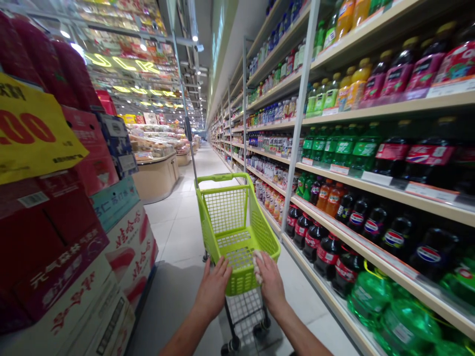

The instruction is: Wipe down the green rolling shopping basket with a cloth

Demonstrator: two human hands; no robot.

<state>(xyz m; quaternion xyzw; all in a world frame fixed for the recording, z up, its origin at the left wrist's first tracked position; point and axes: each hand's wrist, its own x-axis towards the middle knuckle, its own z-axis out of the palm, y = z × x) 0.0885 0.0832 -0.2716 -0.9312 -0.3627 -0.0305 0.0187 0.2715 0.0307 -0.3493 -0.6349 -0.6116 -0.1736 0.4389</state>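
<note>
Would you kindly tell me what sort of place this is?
Most likely a supermarket: there's a green shopping cart, long shelves of bottled drinks, and a yellow price sign.

- Yellow sign (pixel 42 126), left: red digits, of which 2 zeros, "00", read clearly; the smaller print is too small.
- Upper neon sign (pixel 122 63): "ULK".
- Lower neon sign (pixel 144 92): "BULK".
- Dark red carton (pixel 48 242): "元气森林" in white.
- Light blue carton (pixel 115 202): "苏打水".
- White cartons (pixel 132 240): large red characters, too slanted to read surely.
- Dark bottles (pixel 398 238), right: "pepsi" on round emblems.
- Green bottles (pixel 365 147), higher: "Sprite", somewhat blurred.
- Shelf price tags (pixel 432 191): too small to read.
</note>
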